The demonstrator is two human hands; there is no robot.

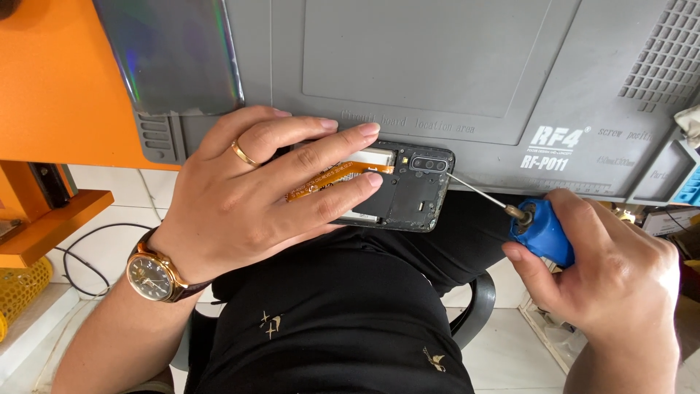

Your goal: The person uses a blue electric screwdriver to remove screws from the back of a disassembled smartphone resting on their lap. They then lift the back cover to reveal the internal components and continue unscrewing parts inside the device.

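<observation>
While left hand (248, 197) pins it, phone (408, 193) back-open.

Left hand (248, 193): palm down, fingers extended flat and slightly spread, wrist straight, forearm entering from lower left. Right hand (612, 270): fingers curled closed in a pinch grip, forearm entering from lower right.

A grey mat (452, 66) covers the counter beside an orange stand (58, 95) with a small orange shelf (51, 222), while below lie a white tiled floor (109, 241), a black cable (80, 255), a yellow mesh basket (22, 288) and a black chair (477, 303).
</observation>
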